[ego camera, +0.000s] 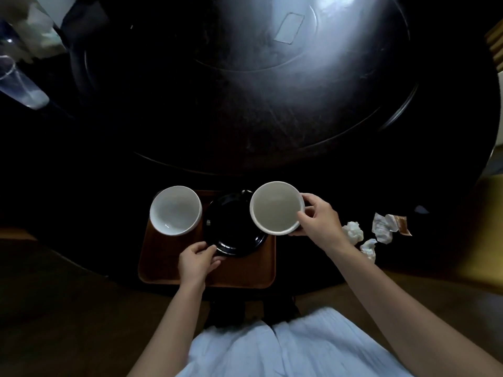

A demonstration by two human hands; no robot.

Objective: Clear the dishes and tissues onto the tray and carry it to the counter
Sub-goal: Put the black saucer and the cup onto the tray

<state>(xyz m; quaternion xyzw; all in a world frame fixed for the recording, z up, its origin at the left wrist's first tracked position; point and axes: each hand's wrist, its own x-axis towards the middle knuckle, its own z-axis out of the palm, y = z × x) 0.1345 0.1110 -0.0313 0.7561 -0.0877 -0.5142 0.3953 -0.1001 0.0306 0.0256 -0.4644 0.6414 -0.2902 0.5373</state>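
A brown tray lies at the near edge of the dark round table. On its far left corner stands a white bowl. A black plate rests in the tray's middle, and my left hand pinches its near rim. My right hand grips the right rim of a second white bowl, held over the plate's far right edge. Two crumpled white tissues and a torn wrapper lie on the table to the right of the tray.
A large dark turntable fills the middle of the table, with a pale card on it. A clear glass stands at the far left. A yellowish chair seat sits at the right edge.
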